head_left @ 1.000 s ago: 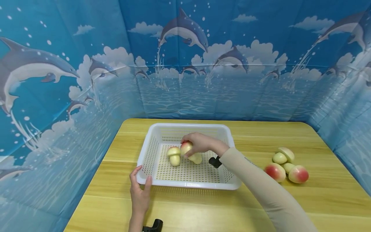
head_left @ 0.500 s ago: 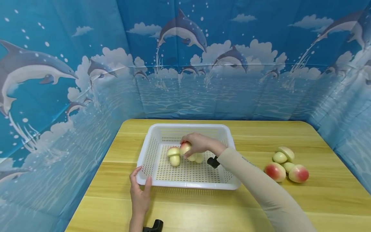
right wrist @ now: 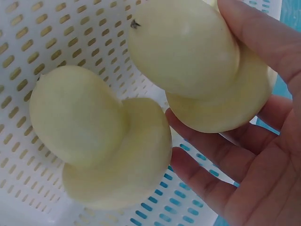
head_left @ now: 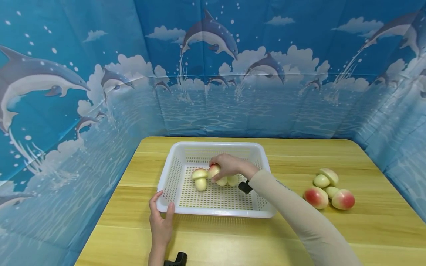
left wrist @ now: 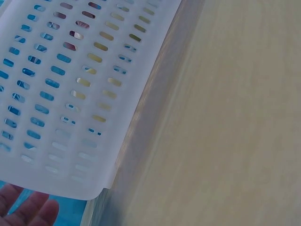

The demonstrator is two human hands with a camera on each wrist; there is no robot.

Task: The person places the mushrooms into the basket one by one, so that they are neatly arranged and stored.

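Note:
In the head view, my right hand (head_left: 227, 165) is inside a white plastic basket (head_left: 219, 211) and grips a toy mushroom (head_left: 213, 170) with a red-and-cream cap. Seen from the right wrist, thumb and fingers hold this pale mushroom (right wrist: 188, 52) by its cap. Another mushroom (right wrist: 80, 117) lies beside the fingertips; from the head view only its stem (head_left: 233, 180) shows. To the left stands a mushroom (head_left: 200, 180), its cap towards the back. My left hand (head_left: 161, 221) holds the basket's near left corner between thumb and fingers; the left wrist view shows some fingertips (left wrist: 33, 209) by the rim.
Several more toy mushrooms, among them a red-capped one (head_left: 315, 197), lie on the wooden table (head_left: 293, 236) right of the basket. A blue curtain (head_left: 213, 107) printed with dolphins stands behind and beside the table. Black wrist mounts (head_left: 178, 259) sit at both wrists.
The stem near my right hand has come further into view on the right, apart from the held mushroom. My right hand has shifted slightly. The left hand and basket stay put.

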